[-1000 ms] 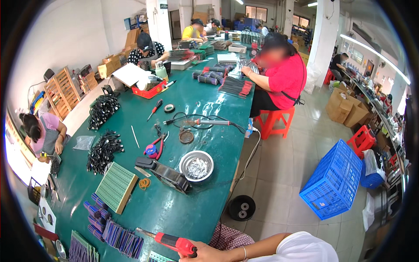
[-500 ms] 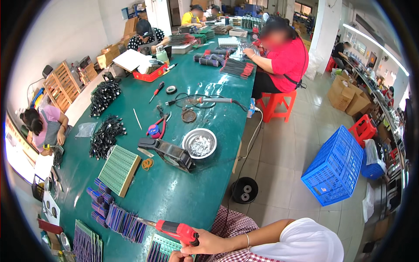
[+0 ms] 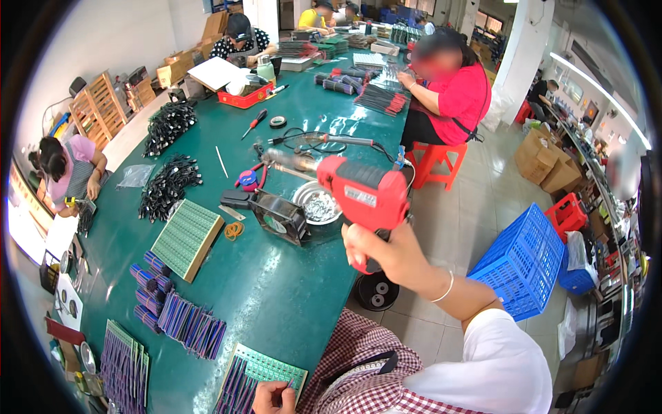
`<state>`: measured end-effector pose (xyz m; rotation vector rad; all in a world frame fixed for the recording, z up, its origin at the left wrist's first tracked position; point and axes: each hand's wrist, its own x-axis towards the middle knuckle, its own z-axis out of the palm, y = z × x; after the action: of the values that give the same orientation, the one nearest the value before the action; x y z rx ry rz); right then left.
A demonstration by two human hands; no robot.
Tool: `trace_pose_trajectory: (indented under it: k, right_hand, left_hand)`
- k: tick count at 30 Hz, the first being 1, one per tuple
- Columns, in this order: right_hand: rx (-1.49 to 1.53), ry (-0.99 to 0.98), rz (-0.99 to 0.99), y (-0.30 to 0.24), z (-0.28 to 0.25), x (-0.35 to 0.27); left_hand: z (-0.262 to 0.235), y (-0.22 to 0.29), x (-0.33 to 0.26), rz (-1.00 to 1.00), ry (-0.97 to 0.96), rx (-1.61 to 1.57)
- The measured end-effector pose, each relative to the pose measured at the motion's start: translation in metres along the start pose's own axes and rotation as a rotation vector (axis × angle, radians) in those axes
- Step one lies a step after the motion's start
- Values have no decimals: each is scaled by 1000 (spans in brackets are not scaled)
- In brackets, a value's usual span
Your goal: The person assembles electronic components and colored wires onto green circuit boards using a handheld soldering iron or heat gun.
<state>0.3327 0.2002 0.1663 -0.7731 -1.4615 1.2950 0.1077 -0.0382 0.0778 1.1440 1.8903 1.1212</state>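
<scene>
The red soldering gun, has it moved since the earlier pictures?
Yes, the soldering gun moved upward and rightward in view, away from the purple wires, now overlapping the metal bowl.

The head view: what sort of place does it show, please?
Probably an electronics assembly workshop: the right hand holds a red gun-shaped tool, while a stack of green circuit boards and purple wires lie on the long green table.

Near edge of the table (image 3: 269, 297), there's the circuit panel (image 3: 262, 362), wire bundles (image 3: 192, 326) off to its left! Beyond them, the fan (image 3: 278, 217), the bowl (image 3: 299, 198) just to its right; and down on the floor (image 3: 441, 238), right of the table, the crate (image 3: 514, 265)!
</scene>
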Motion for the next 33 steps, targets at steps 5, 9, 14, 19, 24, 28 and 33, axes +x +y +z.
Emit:
trace_pose_trajectory:
  k: [5, 9, 14, 19, 24, 28, 33]
  right_hand:
    - [47, -265, 56, -13, 27, -17]
    - [255, -322, 137, 7, 58, -33]
    - [237, -349, 337, 45, 74, -50]
    - [71, -390, 362, 79, 58, -77]
    - [-6, -439, 407, 104, 44, -104]
    - [-21, -453, 440, 112, 47, -118]
    - [-6, -452, 479, 118, 52, -122]
  left_hand:
    - [8, 22, 6, 173, -2, 8]
    - [4, 28, 13, 265, 89, 106]
    - [-7, -18, 8, 149, 329, 220]
    - [-23, -58, 27, 276, 282, 358]
    - [-26, -70, 36, 294, 280, 380]
    - [-19, -74, 45, 280, 258, 382]
    - [-22, -76, 53, 304, 274, 453]
